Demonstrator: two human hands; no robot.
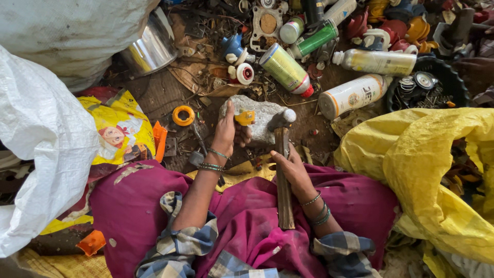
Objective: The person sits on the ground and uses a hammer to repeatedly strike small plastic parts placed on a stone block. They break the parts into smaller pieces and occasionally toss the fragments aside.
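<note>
Right hand [294, 167] is wrapped tight round the wooden handle of a hammer [282, 154], its metal head lying on the grey stone [260, 117] just ahead. Left hand [227, 133] pinches a small yellow part [245, 117] against that stone, fingers closed on it. Beyond, spray cans [286, 68] and scrap lie scattered, with a yellow sack [427, 170] to the right.

Magenta draped cloth [247, 216] is showing beside blue-and-white checked sleeves [180, 247]; a crinkled yellow plastic sack [422, 170] is glowing right, a white woven sack [36, 134] left, a grey stone [262, 116] between.
</note>
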